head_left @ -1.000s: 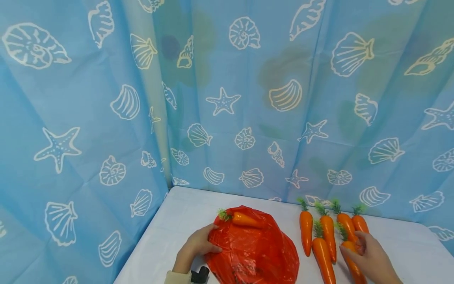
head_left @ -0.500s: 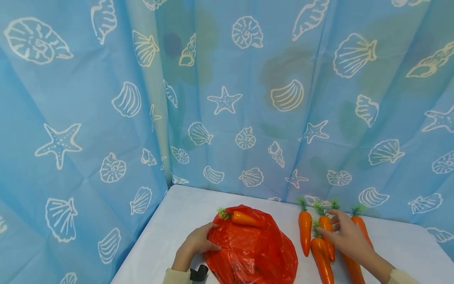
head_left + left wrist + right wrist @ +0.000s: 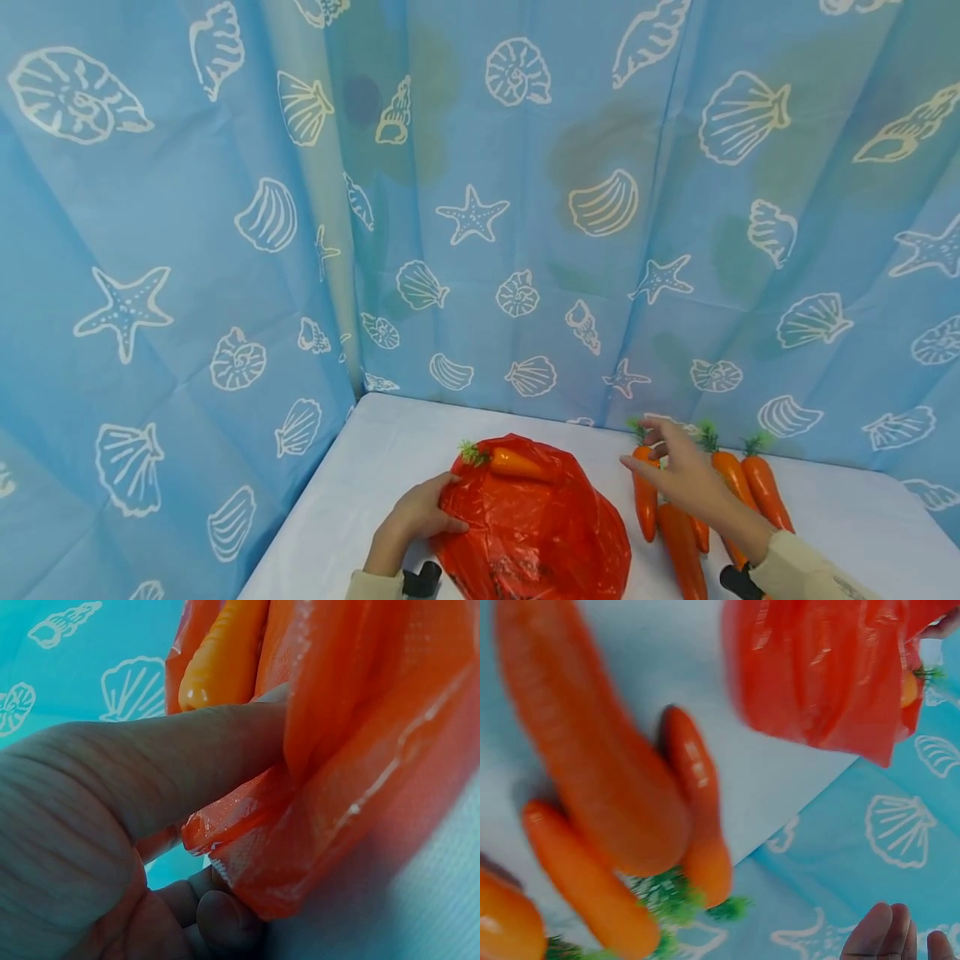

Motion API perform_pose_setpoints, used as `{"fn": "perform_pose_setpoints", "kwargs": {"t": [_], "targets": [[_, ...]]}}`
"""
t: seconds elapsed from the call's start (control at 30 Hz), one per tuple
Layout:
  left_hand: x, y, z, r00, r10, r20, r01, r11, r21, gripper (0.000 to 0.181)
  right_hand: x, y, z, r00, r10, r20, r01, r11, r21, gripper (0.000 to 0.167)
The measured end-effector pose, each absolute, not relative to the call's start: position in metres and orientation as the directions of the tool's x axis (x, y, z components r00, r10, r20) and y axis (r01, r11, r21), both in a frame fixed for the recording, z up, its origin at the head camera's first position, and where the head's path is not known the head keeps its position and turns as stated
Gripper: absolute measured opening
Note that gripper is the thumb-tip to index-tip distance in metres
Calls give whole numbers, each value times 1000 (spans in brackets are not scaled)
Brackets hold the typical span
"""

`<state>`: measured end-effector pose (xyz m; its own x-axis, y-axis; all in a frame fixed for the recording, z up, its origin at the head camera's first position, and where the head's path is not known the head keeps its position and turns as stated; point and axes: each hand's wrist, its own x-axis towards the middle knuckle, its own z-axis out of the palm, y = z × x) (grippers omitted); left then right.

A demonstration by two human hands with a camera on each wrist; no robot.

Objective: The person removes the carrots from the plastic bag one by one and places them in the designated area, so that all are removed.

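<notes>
My left hand (image 3: 420, 508) grips the near-left rim of a red plastic bag (image 3: 525, 533). In the left wrist view the thumb (image 3: 202, 754) lies inside the bag's mouth and the fingers are outside. One orange toy carrot (image 3: 519, 463) with a green top lies at the bag's far edge. My right hand (image 3: 686, 475) hovers with loosely bent fingers over the leftmost carrot (image 3: 645, 500) of a group. In the right wrist view its fingertips (image 3: 877, 930) appear at the bottom right, holding nothing. The hand and forearm partly cover the other carrots (image 3: 765, 487).
A white table (image 3: 337, 500) carries everything. Behind it and to the left hangs a blue curtain (image 3: 480, 167) with white shell prints. Several carrots lie close together on the right side. Dark wrist-worn devices (image 3: 422, 579) show at both sleeves.
My right hand has moved left across the carrots, from the right-hand ones to above the leftmost one. The left hand stays at the bag's rim.
</notes>
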<state>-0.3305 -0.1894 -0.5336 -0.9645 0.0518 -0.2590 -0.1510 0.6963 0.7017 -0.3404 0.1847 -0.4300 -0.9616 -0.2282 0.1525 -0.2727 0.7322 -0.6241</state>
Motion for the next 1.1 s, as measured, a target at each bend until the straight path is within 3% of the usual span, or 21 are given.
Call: {"fn": "perform_pose_setpoints", "kwargs": {"t": [0.5,1.1], "targets": [[-327,-187,-539,-961,42,-272,-174,673,719,72,-341,139,-436,-950,-270,155,-298,643,-706,56],[-326,-188,-529,-961,12,-276,-202,649,734,79,-345,114,-448,-954,-286,90,-259,635,-728,53]]}}
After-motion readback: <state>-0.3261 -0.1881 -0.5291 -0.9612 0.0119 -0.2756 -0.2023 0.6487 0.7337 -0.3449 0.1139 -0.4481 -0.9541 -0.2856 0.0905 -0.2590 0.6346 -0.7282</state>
